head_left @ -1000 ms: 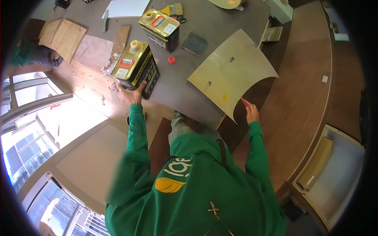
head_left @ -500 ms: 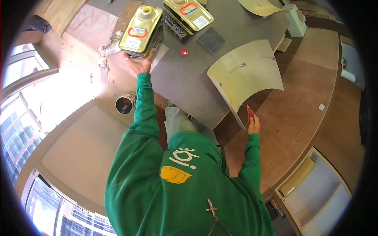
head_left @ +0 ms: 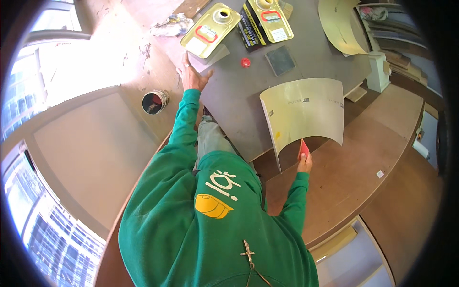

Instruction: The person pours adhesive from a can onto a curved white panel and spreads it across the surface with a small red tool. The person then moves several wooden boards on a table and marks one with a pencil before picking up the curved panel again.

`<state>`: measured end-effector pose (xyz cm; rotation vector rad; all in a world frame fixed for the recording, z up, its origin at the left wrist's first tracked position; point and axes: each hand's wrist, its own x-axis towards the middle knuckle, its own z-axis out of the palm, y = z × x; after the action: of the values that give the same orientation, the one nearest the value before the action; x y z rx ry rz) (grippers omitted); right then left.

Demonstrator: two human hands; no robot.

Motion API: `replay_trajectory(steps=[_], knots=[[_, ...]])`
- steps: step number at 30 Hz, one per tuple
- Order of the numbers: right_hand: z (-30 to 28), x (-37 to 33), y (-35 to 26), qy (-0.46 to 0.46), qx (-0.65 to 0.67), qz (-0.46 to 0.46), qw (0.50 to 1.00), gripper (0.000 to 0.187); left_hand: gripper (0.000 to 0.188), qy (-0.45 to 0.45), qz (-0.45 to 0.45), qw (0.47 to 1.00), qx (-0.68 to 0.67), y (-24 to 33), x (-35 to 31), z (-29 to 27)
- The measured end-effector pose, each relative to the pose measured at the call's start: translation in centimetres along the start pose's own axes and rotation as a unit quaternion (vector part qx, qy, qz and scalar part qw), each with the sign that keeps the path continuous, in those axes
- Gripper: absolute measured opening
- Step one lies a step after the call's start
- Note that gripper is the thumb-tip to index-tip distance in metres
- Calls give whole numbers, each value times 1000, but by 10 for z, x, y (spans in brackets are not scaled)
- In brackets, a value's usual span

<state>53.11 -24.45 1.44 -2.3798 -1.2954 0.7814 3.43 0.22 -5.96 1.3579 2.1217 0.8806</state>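
Observation:
My left hand (head_left: 195, 78) is open, its fingers spread, just short of the near end of a gold-topped metal can (head_left: 196, 44) with an uncapped spout and a red handle. A second can (head_left: 277, 31), gold on top with black sides, stands to its right; its spout is open too. In my right hand (head_left: 304, 163) is a flat red spreader-like piece (head_left: 303, 149), pinched between thumb and fingers. It is held up by the near edge of a curved, pale yellowish sheet (head_left: 306, 107) that arches over the table's right side.
On the grey table (head_left: 229, 100) lie a red cap (head_left: 245, 62) and a dark square plate (head_left: 281, 60). Another curved sheet (head_left: 339, 28) is at the far right, beside a white block (head_left: 377, 71). A bucket (head_left: 155, 102) stands on the floor at left. A brown board (head_left: 344, 172) spans the right.
My left hand has come off the near end of the left can, and its fingers have spread. My right hand still holds the red piece. The whole view has turned somewhat.

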Motion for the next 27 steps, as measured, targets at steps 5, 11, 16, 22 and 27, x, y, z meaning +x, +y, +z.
replay_trajectory(steps=[5,11,16,22,27], knots=[[0,5,17,-13,-11,-51,999,34,108,-68,21,980,188,-5,-40,-7],[10,13,49,-23,36,-94,995,32,95,-118,75,937,319,-4,-77,-3],[19,7,62,-9,93,-131,987,30,79,-193,88,975,64,3,-149,13],[36,-3,54,-9,135,-161,978,31,93,-443,-179,833,-279,79,-300,45],[40,9,53,-29,142,-171,975,34,90,-438,-254,794,-336,149,-354,86]])
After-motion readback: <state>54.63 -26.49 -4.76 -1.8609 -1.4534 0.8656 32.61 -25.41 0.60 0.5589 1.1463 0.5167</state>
